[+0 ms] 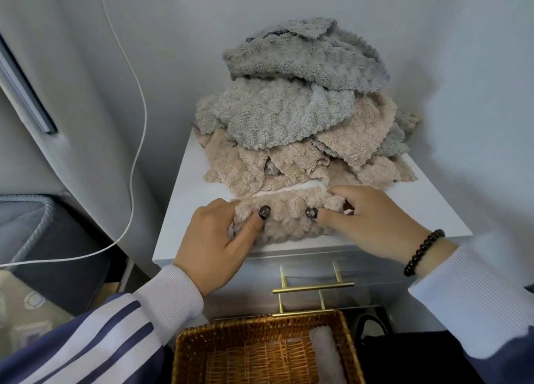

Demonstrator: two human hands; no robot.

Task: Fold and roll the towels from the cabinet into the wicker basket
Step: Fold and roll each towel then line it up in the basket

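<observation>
Left hand (pixel 215 233) and right hand (pixel 367 221) both grip a beige towel roll (pixel 289 220) at the front edge of the white cabinet top (pixel 185 192): thumbs on the near side, fingers curled over the far side. Roll is fluffy, bumpy, part-wound. Behind it, a loose pile (pixel 303 109) of the same nubby cloth with scalloped edges, grey pieces on top, beige under. Wicker basket (pixel 260 352) sits below, in front of the cabinet, brown woven, rectangular; one pale rolled towel (pixel 326 354) lies along its right side. Brass bar handles (pixel 313 287) on the drawer fronts. Dark bead bracelet (pixel 422 253) on right wrist. White cable (pixel 135 140) hangs at left. No readable writing.
</observation>
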